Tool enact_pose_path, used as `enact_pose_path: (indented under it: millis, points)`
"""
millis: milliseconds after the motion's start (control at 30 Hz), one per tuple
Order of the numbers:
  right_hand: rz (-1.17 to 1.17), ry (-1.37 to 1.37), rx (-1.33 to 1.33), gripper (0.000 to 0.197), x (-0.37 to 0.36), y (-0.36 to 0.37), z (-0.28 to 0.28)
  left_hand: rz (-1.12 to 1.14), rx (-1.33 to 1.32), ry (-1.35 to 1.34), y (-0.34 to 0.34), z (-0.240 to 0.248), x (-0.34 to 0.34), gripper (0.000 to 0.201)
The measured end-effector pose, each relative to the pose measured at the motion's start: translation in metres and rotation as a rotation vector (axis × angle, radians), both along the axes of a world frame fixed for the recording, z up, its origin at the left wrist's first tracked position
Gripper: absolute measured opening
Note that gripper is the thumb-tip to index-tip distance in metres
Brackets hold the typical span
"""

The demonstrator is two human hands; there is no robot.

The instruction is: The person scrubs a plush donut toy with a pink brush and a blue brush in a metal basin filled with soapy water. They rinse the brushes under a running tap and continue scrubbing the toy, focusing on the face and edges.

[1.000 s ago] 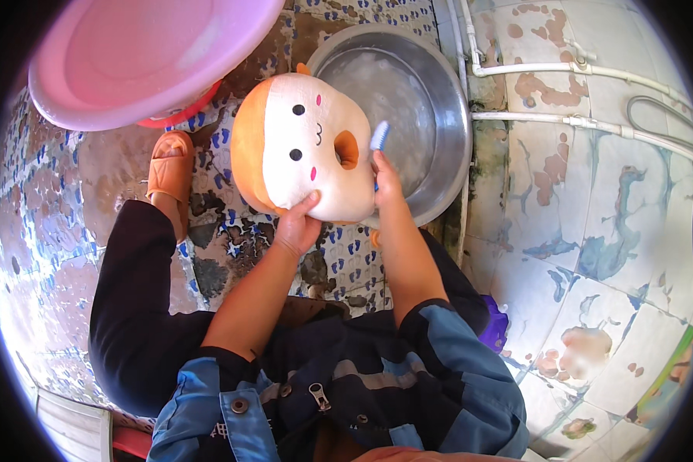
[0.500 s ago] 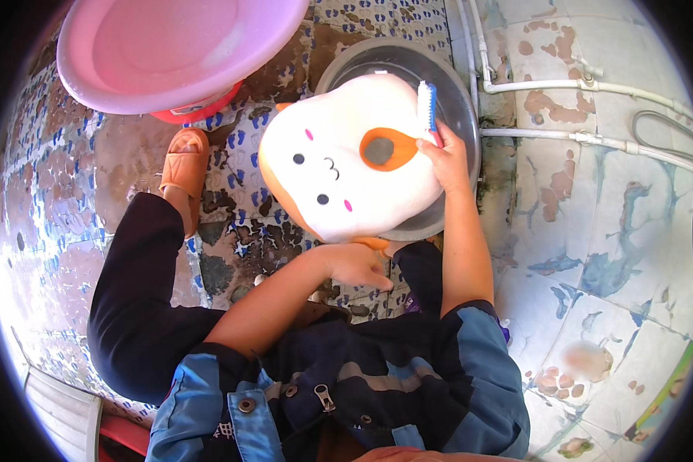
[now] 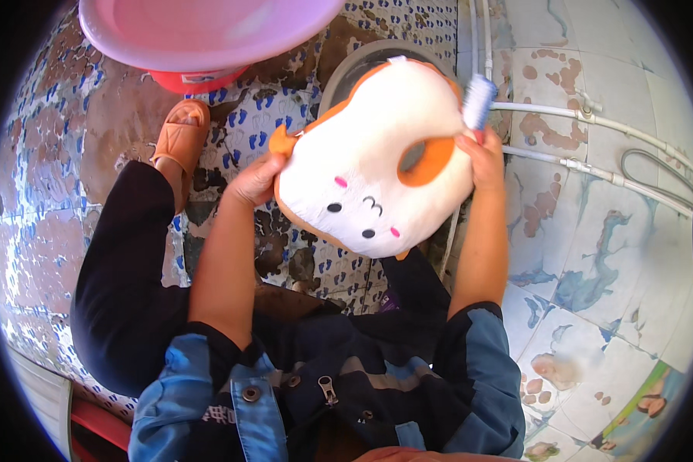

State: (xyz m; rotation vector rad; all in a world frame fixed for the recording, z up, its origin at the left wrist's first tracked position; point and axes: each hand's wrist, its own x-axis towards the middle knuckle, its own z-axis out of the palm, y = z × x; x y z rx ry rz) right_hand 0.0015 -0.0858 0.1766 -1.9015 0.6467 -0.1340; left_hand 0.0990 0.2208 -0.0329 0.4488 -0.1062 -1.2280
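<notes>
A white plush cushion (image 3: 346, 138) with orange edging, a stitched face and an orange-lined hole is held up in front of me, tilted, over the near part of a grey basin (image 3: 348, 69). My left hand (image 3: 256, 180) grips its left edge beside a small orange ear. At the opposite edge, my right hand (image 3: 485, 160) is closed round a scrub brush (image 3: 480, 102) with a blue back and white bristles, blurred by motion. The same hand presses against the cushion's rim. Most of the basin is hidden behind the cushion.
A big pink basin (image 3: 208, 58) rests on a red support (image 3: 200, 79) at the far left. White pipes (image 3: 574, 163) run along the tiled wall (image 3: 593, 254) on my right. My foot in an orange slipper (image 3: 182, 146) stands on the worn, footprint-patterned floor (image 3: 239, 127).
The cushion has come up off the basin and turned, its face now nearer me. My left hand has moved from below it onto its left edge. The brush and right hand shifted right.
</notes>
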Motion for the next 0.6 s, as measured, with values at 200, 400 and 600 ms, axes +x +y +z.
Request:
enact_pose_path:
  millis: [200,400,600]
  points:
    - [0.005,0.010,-0.275,0.046,0.044,0.007,-0.137,0.039,0.385,-0.165,0.013,0.015,0.015,0.090]
    - [0.067,0.073,-0.825,0.057,0.079,0.118,-0.118,0.195,0.493,-0.101,-0.011,-0.002,0.008,0.088]
    - [0.664,0.319,-0.847,0.052,0.042,0.162,-0.074,0.201,0.578,-0.222,-0.016,-0.006,0.010,0.084]
